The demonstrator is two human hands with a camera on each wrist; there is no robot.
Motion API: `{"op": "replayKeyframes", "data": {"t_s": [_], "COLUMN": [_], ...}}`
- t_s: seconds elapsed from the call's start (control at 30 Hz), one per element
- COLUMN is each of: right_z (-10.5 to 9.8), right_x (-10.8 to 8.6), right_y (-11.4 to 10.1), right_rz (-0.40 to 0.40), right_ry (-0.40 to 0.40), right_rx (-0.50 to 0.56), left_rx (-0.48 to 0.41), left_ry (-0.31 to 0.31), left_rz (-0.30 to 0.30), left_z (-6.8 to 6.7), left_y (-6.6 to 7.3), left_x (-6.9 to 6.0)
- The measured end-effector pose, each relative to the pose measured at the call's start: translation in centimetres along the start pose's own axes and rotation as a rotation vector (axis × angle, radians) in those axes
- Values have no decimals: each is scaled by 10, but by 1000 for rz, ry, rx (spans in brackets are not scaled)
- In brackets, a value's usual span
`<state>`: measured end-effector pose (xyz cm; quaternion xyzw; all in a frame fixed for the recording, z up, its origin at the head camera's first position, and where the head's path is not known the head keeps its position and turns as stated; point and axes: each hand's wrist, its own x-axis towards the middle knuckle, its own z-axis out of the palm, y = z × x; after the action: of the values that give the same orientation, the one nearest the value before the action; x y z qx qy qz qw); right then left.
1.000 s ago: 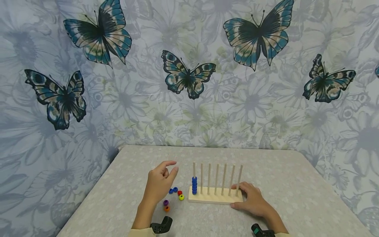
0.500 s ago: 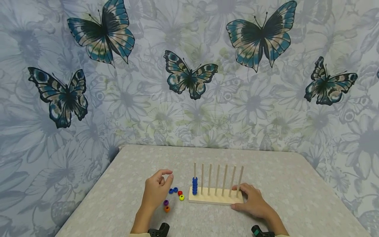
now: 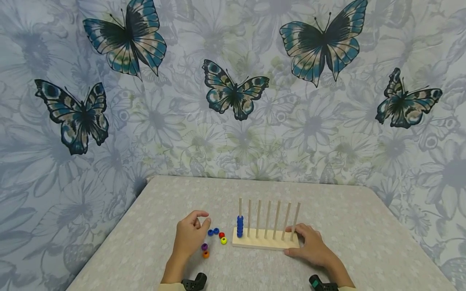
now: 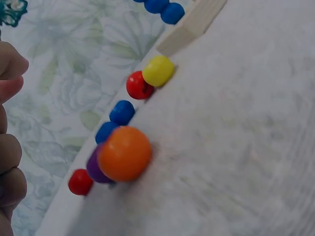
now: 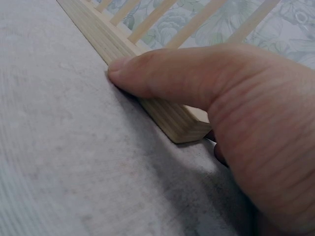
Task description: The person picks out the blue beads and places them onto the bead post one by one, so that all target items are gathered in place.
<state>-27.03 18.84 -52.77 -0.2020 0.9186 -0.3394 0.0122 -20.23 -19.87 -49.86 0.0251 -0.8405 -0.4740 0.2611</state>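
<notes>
A wooden peg stand (image 3: 265, 243) with a row of upright pegs sits on the table. Several blue beads (image 3: 240, 227) are stacked on its leftmost peg; the other pegs are bare. My right hand (image 3: 310, 245) grips the stand's right end, with its thumb (image 5: 162, 73) along the front side. To the left, my left hand (image 3: 190, 235) hovers beside loose beads, index finger and thumb apart, the other fingers curled, and nothing visible held. Near it lie two blue beads (image 3: 213, 231), a red bead (image 3: 221, 235), a yellow bead (image 3: 223, 241), a purple bead (image 3: 204, 247) and an orange bead (image 3: 206, 254).
Another red bead (image 4: 80, 182) shows in the left wrist view, beyond the purple one; in the head view it is not visible. A pale patterned cloth covers the table (image 3: 367, 226). Behind it stands a wall (image 3: 233, 149) with butterfly pictures.
My left hand has moved left and down, away from the stand and closer to the loose beads. The right hand keeps its hold on the stand, and the beads have stayed put.
</notes>
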Motion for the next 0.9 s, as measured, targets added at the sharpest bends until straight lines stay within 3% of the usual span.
{"op": "replayKeyframes", "data": {"t_s": [0.23, 0.53, 0.9], "right_z": [0, 1, -1], "right_x": [0, -1, -1], "right_y": [0, 1, -2], "right_rz": [-3, 2, 8], "right_ry": [10, 5, 1], "right_rx": [10, 18, 19], "left_rx": [85, 263, 315], "left_ry": [-66, -153, -194], "left_rz": [-67, -76, -85], "left_z": [4, 5, 5], "left_y": [-12, -10, -13], "left_x": [-1, -1, -4]}}
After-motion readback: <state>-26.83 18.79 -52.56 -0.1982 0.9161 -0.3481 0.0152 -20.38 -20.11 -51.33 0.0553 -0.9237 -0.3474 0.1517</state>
